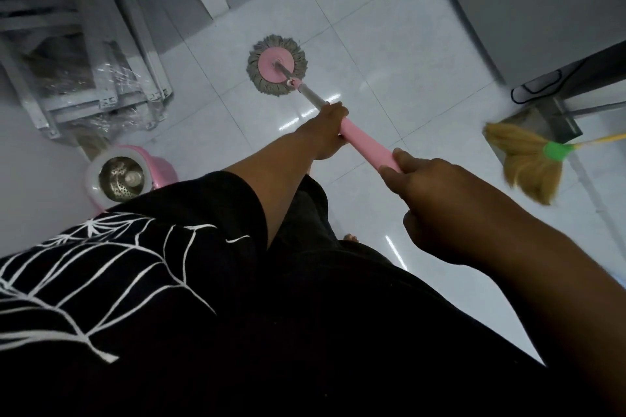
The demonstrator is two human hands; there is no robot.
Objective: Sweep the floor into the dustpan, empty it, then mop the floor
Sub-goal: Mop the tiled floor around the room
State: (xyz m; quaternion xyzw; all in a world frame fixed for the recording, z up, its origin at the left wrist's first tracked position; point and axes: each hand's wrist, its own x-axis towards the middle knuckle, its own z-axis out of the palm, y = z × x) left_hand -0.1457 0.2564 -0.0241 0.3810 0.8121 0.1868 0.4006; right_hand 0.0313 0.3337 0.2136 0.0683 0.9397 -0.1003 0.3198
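The person is gripping the mop handle (369, 145) with both hands. The left hand (325, 132) is curling round it lower down, where the pink sleeve meets the metal shaft, and the right hand (437, 200) is clamping the pink top end. The mop head (277, 66) is lying flat on the white tiled floor (389, 44), ahead and to the left of both grips, so the left hand is nearer it. The long axis is running from the right hand forward-left down to the head, which is pointing towards the far wall; the next stroke is probably going along that line.
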